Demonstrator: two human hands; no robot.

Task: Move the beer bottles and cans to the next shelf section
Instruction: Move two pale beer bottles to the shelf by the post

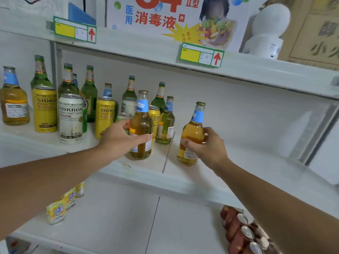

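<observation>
Gripping an amber bottle [191, 136] with a blue neck label, the right hand [205, 147] is seen just past the seam [167, 153] that divides the middle shelf [183, 182] into sections, so this bottle is judged to be at or close to its new place; whether its base is resting on the board cannot be told. Its long axis is tilted slightly, neck leaning right. A second amber bottle [141, 131] is held by the left hand [121, 138], fingers curled round its body, while it stands upright just left of the seam, in the crowded section. The rest of the stock, green bottles [89, 88] and yellow cans [44, 109] among it, is grouped further left. The open section lies to the right of both grips, so a short rightward carry across the seam is what the left hand's bottle is judged to need.
</observation>
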